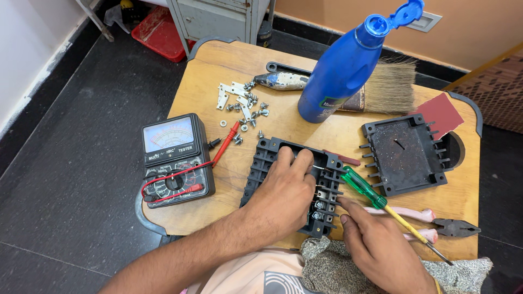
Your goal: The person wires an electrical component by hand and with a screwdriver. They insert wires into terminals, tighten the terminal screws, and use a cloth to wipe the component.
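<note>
A black plastic terminal block (289, 182) lies near the front edge of a small wooden table (207, 76), and everything else is placed from it. The person's left hand (283, 190) rests flat on top of the block, fingers pressed down over its middle and upper rim, holding it against the table rather than pinching it. The right hand (376, 247) sits just to the right of the block, fingers closed around a green-handled screwdriver (364, 188); the handle slants up and away from the hand, and its tip appears to meet the screws on the block's right edge, though the left hand hides that spot.

To the left of the block stands an analogue multimeter (175, 160) with red leads coiled over its face. Behind the block, towards the far side of the table, loose screws and small metal brackets (242, 103) are scattered. Further back a blue squeeze bottle (343, 68) with its flip cap open stands in front of a wide paintbrush (389, 87) lying on its side. To the right of the block lies a black square cover plate (406, 152), with a piece of red sandpaper (441, 111) beyond it. Pliers with pale handles (430, 220) lie right of the block, near the front edge.
</note>
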